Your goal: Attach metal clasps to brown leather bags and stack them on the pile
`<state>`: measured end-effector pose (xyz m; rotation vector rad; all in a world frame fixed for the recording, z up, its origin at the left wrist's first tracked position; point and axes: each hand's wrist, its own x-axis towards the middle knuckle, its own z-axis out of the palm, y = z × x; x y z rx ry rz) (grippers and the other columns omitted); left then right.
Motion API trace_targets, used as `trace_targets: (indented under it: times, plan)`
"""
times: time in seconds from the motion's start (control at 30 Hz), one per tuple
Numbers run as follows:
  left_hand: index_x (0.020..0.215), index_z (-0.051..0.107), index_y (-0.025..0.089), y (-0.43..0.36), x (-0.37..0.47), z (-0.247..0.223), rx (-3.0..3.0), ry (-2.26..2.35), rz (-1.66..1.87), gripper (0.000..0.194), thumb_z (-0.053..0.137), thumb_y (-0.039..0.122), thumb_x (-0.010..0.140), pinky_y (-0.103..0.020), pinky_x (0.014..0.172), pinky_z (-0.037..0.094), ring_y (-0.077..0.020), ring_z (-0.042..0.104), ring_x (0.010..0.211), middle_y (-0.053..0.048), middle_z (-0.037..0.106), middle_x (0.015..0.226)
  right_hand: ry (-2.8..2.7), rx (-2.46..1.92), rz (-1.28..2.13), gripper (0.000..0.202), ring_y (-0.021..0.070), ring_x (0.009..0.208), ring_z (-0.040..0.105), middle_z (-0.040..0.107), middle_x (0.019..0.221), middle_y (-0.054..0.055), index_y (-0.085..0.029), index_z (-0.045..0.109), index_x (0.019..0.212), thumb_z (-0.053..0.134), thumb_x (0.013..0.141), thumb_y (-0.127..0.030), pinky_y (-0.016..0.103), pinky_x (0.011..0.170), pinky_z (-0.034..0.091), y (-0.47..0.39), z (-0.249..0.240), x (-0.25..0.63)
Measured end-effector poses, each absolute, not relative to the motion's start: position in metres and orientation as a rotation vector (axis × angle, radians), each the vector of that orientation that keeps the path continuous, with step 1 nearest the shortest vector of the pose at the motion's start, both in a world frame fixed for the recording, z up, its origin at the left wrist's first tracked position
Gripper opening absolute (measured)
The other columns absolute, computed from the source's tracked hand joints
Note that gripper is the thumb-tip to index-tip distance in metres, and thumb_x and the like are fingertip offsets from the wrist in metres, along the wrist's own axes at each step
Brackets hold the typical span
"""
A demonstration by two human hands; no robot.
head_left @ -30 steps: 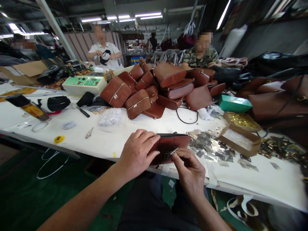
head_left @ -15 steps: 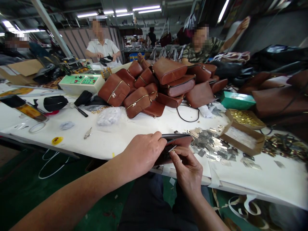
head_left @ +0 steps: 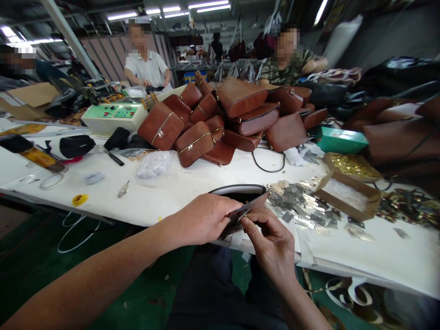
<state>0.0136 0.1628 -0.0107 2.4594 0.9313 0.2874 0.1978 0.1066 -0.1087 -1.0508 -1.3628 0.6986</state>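
In front of me, at the table's near edge, a brown leather bag (head_left: 258, 202) is held with its dark mouth gaping upward. My left hand (head_left: 197, 219) is closed on the bag's near edge, thumb toward the opening. Between thumb and fingers, my right hand (head_left: 271, 238) pinches a small thin metal plate (head_left: 242, 214) against the bag's near wall. Part of the plate is hidden by my fingertips. Just right of the bag lie many loose metal plates (head_left: 295, 201).
Brown bags (head_left: 240, 98) are heaped across the table's middle. A cardboard tray (head_left: 347, 195), a tray of gold fittings (head_left: 354, 165) and a green box (head_left: 342, 140) stand right. A control machine (head_left: 115, 119) and a bottle (head_left: 37, 156) are left. Two people sit opposite.
The bag's mouth has been spread wider, and my left hand has shifted slightly left and down its edge. The metal plate sits closer against the bag's wall. The person opposite right has lowered an arm.
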Motion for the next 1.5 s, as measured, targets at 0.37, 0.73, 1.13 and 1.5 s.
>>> trace_targets:
  times: [0.37,0.73,1.13,1.5]
  plan:
    - [0.083,0.068,0.018,0.169,0.006,-0.013,2.370,1.082,0.283,0.004,0.067,0.021,0.086,-0.024,0.060,0.030,-0.0106,0.054,0.065,0.004,0.065,0.072,-1.415,-1.000,0.725,0.006,0.0169,0.086,0.064,0.068,0.092,0.002,-0.022,0.071,0.090,0.074,0.094,-0.022,0.032,0.079,0.050,0.115,-0.115,0.207]
    - [0.080,0.066,0.018,0.168,0.009,-0.016,2.375,1.110,0.289,0.007,0.066,0.021,0.086,-0.025,0.059,0.028,-0.0101,0.052,0.063,0.005,0.063,0.069,-1.347,-1.026,0.728,0.007,0.0158,0.083,0.064,0.068,0.090,0.001,-0.023,0.071,0.088,0.075,0.094,-0.025,0.031,0.077,0.050,0.114,-0.119,0.202]
    - [0.084,0.063,0.019,0.160,0.015,-0.026,2.497,1.193,0.336,0.012,0.070,0.029,0.088,-0.028,0.065,0.034,-0.0149,0.060,0.071,0.001,0.067,0.076,-1.391,-1.029,0.514,0.010,0.0138,0.081,0.064,0.067,0.087,-0.001,-0.023,0.068,0.086,0.073,0.093,-0.017,0.029,0.076,0.050,0.118,-0.113,0.191]
    - [0.105,0.069,0.022,0.143,0.010,-0.040,2.725,1.015,0.502,0.013,0.059,0.029,0.101,-0.028,0.076,0.048,-0.0159,0.073,0.087,0.001,0.076,0.094,-1.952,-0.982,0.024,0.044,0.0288,0.113,0.063,0.069,0.124,0.011,-0.025,0.068,0.125,0.085,0.085,-0.032,0.045,0.094,0.049,0.122,-0.078,0.259]
